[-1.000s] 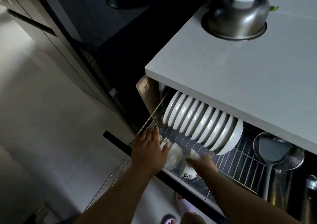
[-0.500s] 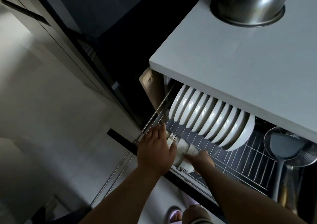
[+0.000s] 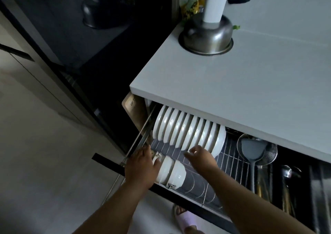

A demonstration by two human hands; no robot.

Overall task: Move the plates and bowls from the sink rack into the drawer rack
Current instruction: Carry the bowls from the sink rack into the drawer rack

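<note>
Head cam looks down into the pulled-out drawer rack (image 3: pixel 231 155) under the countertop (image 3: pixel 250 90); a row of white plates (image 3: pixel 188 133) stands on edge at the back, and a few white bowls (image 3: pixel 170 171) lie nested on their sides at the front left corner. Left hand (image 3: pixel 141 167) rests against the bowls, fingers fairly straight, not really gripping; right hand (image 3: pixel 200 155) hovers just beside the plates, fingers loose and holding nothing; a steel pot (image 3: pixel 206 36) sits up on the countertop, and a ladle (image 3: pixel 250 149) lies off to the right.
</note>
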